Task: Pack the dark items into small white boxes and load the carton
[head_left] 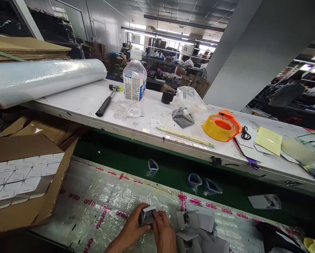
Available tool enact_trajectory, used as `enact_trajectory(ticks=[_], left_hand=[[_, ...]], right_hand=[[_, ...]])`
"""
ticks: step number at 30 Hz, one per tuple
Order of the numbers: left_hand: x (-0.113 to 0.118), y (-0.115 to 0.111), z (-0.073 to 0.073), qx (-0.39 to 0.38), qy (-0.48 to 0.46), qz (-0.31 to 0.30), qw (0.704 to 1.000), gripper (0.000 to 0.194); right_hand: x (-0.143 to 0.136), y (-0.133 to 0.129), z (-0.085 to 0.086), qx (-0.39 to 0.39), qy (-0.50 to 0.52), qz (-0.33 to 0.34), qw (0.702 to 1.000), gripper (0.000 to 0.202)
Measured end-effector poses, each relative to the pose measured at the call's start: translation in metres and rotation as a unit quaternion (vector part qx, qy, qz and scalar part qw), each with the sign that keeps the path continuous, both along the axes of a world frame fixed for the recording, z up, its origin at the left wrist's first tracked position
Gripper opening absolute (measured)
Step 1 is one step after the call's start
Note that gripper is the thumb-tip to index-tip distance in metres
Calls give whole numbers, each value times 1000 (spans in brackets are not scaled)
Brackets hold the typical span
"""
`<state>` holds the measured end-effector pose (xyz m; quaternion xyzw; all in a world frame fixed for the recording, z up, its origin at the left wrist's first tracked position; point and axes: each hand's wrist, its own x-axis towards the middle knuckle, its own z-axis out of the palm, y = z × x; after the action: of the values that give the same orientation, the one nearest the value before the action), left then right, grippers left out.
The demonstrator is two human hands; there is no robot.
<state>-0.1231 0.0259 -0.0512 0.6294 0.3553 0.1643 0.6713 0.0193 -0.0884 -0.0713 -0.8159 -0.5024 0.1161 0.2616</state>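
Low in the middle of the view, a small open box (pixel 148 215) with pale flaps and a dark inside is held between both hands. My left hand (pixel 133 225) wraps round its left side, thumb along the front. On its right, the bent fingers of my right hand (pixel 163 228) press against the box; what lies inside is too dark to make out. Close by on the right, several similar boxes (pixel 206 221) with raised flaps lie in a heap. Beneath the hands is a work surface (pixel 104 196) covered in clear film and tape with pink "anko" print.
At left a carton (pixel 56 189) holds rows of white boxes (pixel 28 172). Film-wrapped pieces (pixel 195 180) lie on a green belt (pixel 107 147). The white shelf (pixel 149 116) bears a hammer (pixel 106 102), bottle (pixel 135 79), tape dispenser (pixel 222 126) and film roll (pixel 46 79).
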Motion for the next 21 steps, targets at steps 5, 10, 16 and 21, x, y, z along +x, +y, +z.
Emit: enact_trajectory(ticks=[5, 10, 16, 21], left_hand=[[-6, -1, -4, -12, 16, -34, 999, 63], [3, -16, -22, 70, 61, 36, 995, 60], [9, -19, -44, 137, 70, 54, 987, 50], [10, -17, -37, 127, 59, 63, 988, 47]], right_hand=[[0, 7, 17, -39, -21, 17, 999, 40], [-1, 16, 28, -66, -48, 15, 997, 40], [-4, 23, 25, -58, 11, -5, 998, 44], [-3, 20, 26, 38, 172, -74, 982, 40]])
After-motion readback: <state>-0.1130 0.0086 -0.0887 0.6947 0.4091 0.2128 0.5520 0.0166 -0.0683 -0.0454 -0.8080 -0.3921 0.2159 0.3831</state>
